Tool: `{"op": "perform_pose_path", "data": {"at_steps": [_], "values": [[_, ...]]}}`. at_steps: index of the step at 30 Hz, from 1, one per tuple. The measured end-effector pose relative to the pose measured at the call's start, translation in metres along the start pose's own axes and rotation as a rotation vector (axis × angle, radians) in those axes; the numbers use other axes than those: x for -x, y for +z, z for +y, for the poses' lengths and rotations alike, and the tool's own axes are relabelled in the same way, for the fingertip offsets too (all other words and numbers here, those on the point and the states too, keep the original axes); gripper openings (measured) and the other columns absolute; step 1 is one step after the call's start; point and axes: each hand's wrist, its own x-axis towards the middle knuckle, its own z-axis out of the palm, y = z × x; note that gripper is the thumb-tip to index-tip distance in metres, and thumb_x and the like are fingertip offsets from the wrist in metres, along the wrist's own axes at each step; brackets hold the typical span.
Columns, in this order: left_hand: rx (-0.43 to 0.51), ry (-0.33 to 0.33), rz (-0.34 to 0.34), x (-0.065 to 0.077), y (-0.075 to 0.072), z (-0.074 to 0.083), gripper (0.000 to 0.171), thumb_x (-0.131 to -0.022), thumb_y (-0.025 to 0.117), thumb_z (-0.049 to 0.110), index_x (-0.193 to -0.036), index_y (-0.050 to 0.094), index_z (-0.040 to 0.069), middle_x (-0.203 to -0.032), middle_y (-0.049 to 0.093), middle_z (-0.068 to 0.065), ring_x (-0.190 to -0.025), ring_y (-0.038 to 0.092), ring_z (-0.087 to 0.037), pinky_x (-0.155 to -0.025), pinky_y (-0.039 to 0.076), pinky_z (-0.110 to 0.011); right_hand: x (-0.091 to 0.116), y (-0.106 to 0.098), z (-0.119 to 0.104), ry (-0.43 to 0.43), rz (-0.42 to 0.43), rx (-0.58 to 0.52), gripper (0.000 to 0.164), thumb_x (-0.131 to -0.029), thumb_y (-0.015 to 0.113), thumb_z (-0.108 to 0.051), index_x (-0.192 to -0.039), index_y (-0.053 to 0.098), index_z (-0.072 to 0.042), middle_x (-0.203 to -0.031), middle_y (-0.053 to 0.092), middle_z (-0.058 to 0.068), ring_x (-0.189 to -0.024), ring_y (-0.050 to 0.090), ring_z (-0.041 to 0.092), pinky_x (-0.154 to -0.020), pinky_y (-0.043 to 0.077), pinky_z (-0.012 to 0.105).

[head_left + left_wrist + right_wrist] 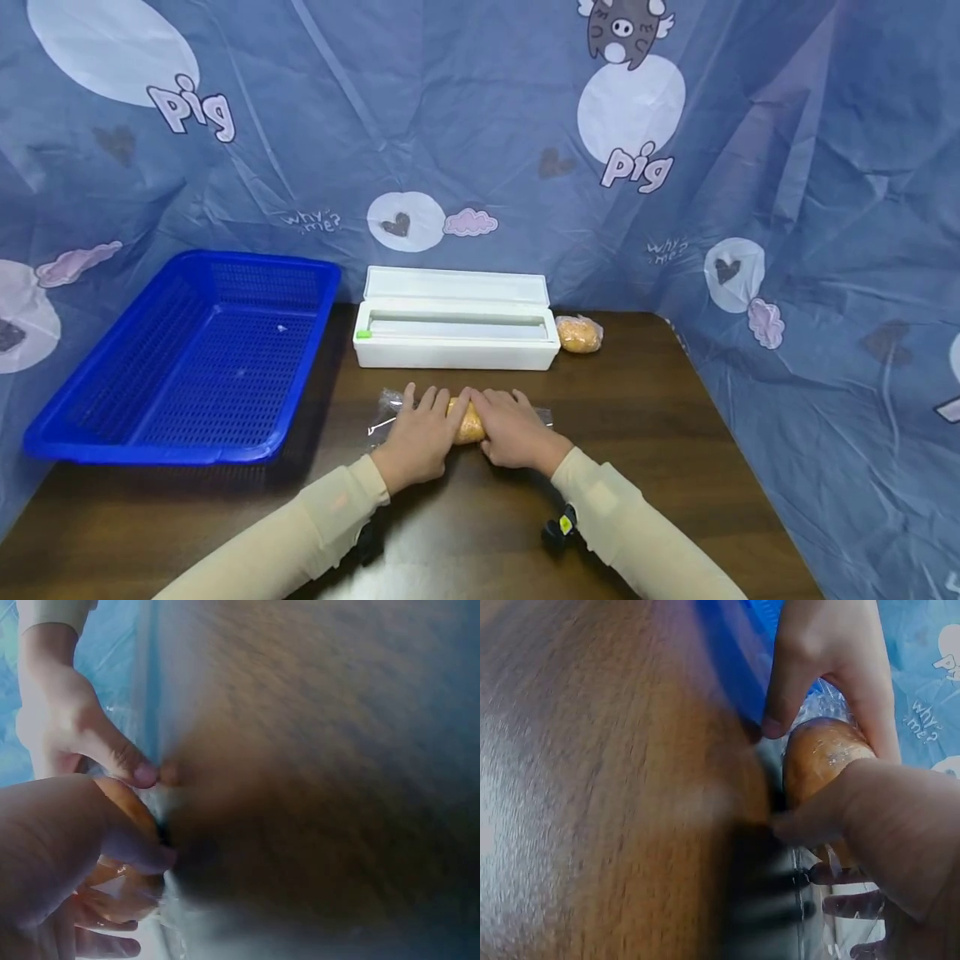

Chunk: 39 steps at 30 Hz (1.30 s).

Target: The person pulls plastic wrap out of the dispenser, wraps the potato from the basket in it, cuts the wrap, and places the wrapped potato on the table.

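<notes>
A golden-brown bread roll [469,423] lies on the table in the middle of the head view, with clear plastic film [383,414] around it and film ends sticking out at both sides. From the left, my left hand [418,439] holds the roll, fingers spread over the film. My right hand [519,431] grips the other end, its thumb on the near side. In the right wrist view, shiny film covers the roll [817,761] between both hands. The left wrist view shows the left thumb along the roll's near side, and much of the roll is hidden by the hands.
Behind the hands stands a white film dispenser box [457,354], lid up, with a green slider [363,334]. Another film-wrapped roll [579,335] sits at its right end. A blue plastic basket [157,454] occupies the left side. Blue printed cloth [480,125] hangs behind the wooden table [645,467].
</notes>
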Motion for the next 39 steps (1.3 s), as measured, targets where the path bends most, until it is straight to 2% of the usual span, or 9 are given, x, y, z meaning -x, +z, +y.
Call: {"op": "perform_pose_path", "data": {"at_steps": [5, 9, 12, 17, 22, 27, 32, 35, 39], "values": [[0.027, 0.002, 0.046, 0.003, 0.007, 0.001, 0.104, -0.063, 0.091, 0.026, -0.151, 0.039, 0.005, -0.12, 0.059, -0.02, -0.113, 0.059, -0.039, -0.104, 0.035, -0.067, 0.001, 0.01, 0.0, 0.004, 0.064, 0.043, 0.072, -0.083, 0.079, -0.018, -0.145, 0.045, -0.006, -0.129, 0.062, 0.009, -0.117, 0.057, 0.028, -0.104, 0.041, 0.056], [0.025, 0.001, 0.105, 0.004, 0.012, 0.002, 0.097, -0.067, 0.088, 0.021, -0.15, 0.041, 0.006, -0.111, 0.062, -0.019, -0.101, 0.063, -0.038, -0.098, 0.042, -0.065, 0.001, 0.016, 0.001, -0.01, 0.143, 0.064, 0.066, -0.077, 0.081, -0.014, -0.136, 0.052, -0.007, -0.114, 0.068, 0.007, -0.098, 0.061, 0.025, -0.087, 0.05, 0.048], [-0.001, -0.001, 0.151, 0.004, 0.014, 0.001, 0.089, -0.072, 0.085, 0.016, -0.15, 0.042, 0.008, -0.104, 0.064, -0.018, -0.093, 0.065, -0.036, -0.09, 0.048, -0.059, 0.0, 0.018, 0.002, -0.013, 0.185, 0.071, 0.062, -0.075, 0.08, -0.011, -0.131, 0.054, -0.008, -0.106, 0.069, 0.006, -0.088, 0.061, 0.024, -0.076, 0.051, 0.045], [-0.05, -0.017, 0.176, 0.004, 0.017, -0.006, 0.08, -0.076, 0.082, 0.016, -0.147, 0.046, 0.009, -0.097, 0.068, -0.017, -0.088, 0.064, -0.033, -0.073, 0.049, -0.048, 0.0, 0.017, 0.003, -0.001, 0.185, 0.047, 0.063, -0.075, 0.081, -0.009, -0.132, 0.055, -0.008, -0.108, 0.07, 0.007, -0.089, 0.065, 0.026, -0.072, 0.053, 0.045], [-0.063, -0.018, 0.152, 0.005, 0.019, -0.014, 0.079, -0.074, 0.083, 0.019, -0.144, 0.049, 0.005, -0.102, 0.07, -0.014, -0.091, 0.063, -0.031, -0.068, 0.045, -0.045, 0.003, 0.014, 0.006, 0.008, 0.142, 0.017, 0.062, -0.078, 0.079, -0.011, -0.134, 0.053, -0.007, -0.109, 0.07, 0.008, -0.091, 0.067, 0.026, -0.071, 0.054, 0.044], [-0.003, -0.006, 0.054, 0.005, 0.011, -0.02, 0.069, -0.081, 0.076, 0.018, -0.143, 0.05, 0.0, -0.111, 0.069, -0.015, -0.097, 0.064, -0.031, -0.072, 0.047, -0.049, 0.005, 0.004, 0.011, 0.0, 0.026, -0.071, 0.061, -0.083, 0.075, -0.013, -0.138, 0.051, -0.008, -0.117, 0.068, 0.008, -0.1, 0.065, 0.026, -0.08, 0.054, 0.046], [0.182, -0.028, -0.181, 0.0, -0.01, -0.028, 0.06, -0.09, 0.068, 0.021, -0.142, 0.052, -0.002, -0.126, 0.062, -0.02, -0.112, 0.06, -0.038, -0.084, 0.048, -0.059, 0.004, -0.015, 0.021, -0.032, -0.104, -0.259, 0.053, -0.085, 0.072, -0.01, -0.136, 0.057, -0.009, -0.117, 0.068, 0.004, -0.102, 0.063, 0.018, -0.087, 0.052, 0.04], [0.28, -0.032, -0.293, -0.005, -0.021, -0.034, 0.058, -0.092, 0.066, 0.02, -0.143, 0.052, -0.003, -0.13, 0.056, -0.023, -0.113, 0.061, -0.038, -0.085, 0.051, -0.057, 0.001, -0.021, 0.029, -0.068, -0.161, -0.35, 0.047, -0.086, 0.073, -0.012, -0.131, 0.062, -0.009, -0.112, 0.068, 0.001, -0.098, 0.062, 0.013, -0.088, 0.051, 0.035], [0.404, -0.013, -0.313, -0.008, -0.028, -0.04, 0.056, -0.091, 0.065, 0.015, -0.143, 0.052, -0.003, -0.131, 0.054, -0.026, -0.109, 0.063, -0.038, -0.084, 0.054, -0.05, -0.001, -0.027, 0.04, -0.063, -0.27, -0.5, 0.036, -0.086, 0.074, -0.019, -0.12, 0.068, -0.01, -0.103, 0.069, -0.005, -0.093, 0.061, 0.01, -0.087, 0.05, 0.032]]}}
